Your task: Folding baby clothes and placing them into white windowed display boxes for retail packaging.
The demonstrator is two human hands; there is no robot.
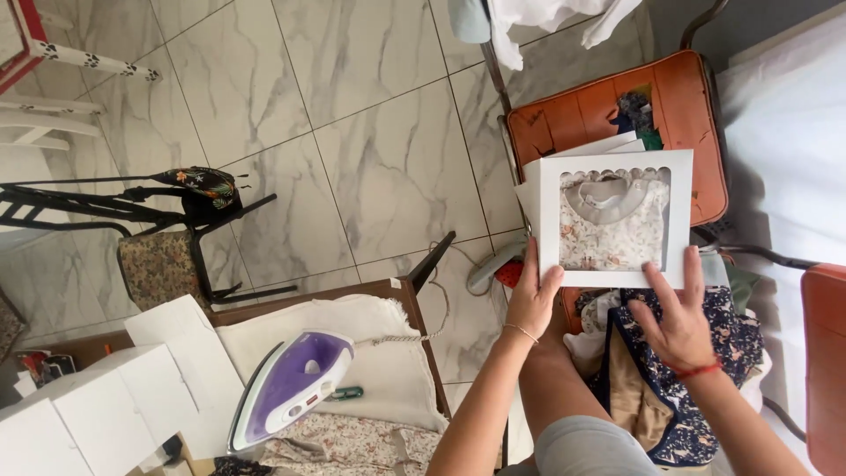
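With my left hand (531,302) gripping the white window box (614,218) by its lower left corner and my right hand (677,319) steadying its bottom edge above the orange chair (696,97), I should keep it level so the folded garment (614,225) stays centred.

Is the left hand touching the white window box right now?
Touching. The head view shows the left hand gripping the lower left edge of the white window box, fingers wrapped over its rim.

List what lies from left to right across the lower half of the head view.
White boxes → purple and white iron → left hand → right hand → orange chair seat at the right edge. Both hands hold the white window box higher up.
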